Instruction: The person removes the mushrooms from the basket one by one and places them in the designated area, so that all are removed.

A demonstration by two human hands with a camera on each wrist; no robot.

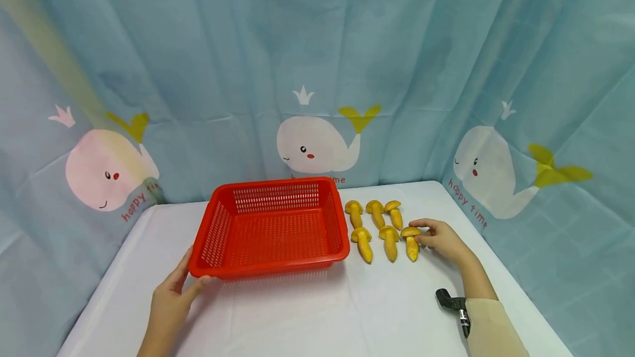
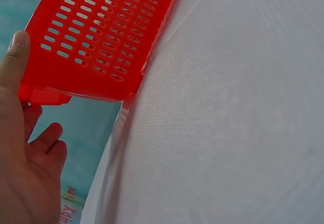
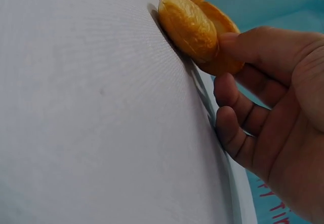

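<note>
A red plastic basket (image 1: 278,236) with slotted walls stands on the white table, nothing inside it. At its near left corner my left hand (image 1: 171,299) grips the rim; in the left wrist view the thumb (image 2: 17,44) lies against the red wall and the other fingers curl below the rim. To the right of the basket, my right hand (image 1: 441,241) pinches the cap of a yellow-brown mushroom (image 1: 412,247) by its edge. That mushroom's stem (image 3: 185,26) points toward the wrist camera in the right wrist view, low over the white cloth.
Several similar mushrooms lie in two rows beside the basket, among them a back-row one (image 1: 375,212) and a front-row one (image 1: 364,244). A blue curtain (image 1: 238,70) with whale prints encloses the table (image 1: 297,318) at the back and sides. A black device (image 1: 451,300) sits by the right sleeve.
</note>
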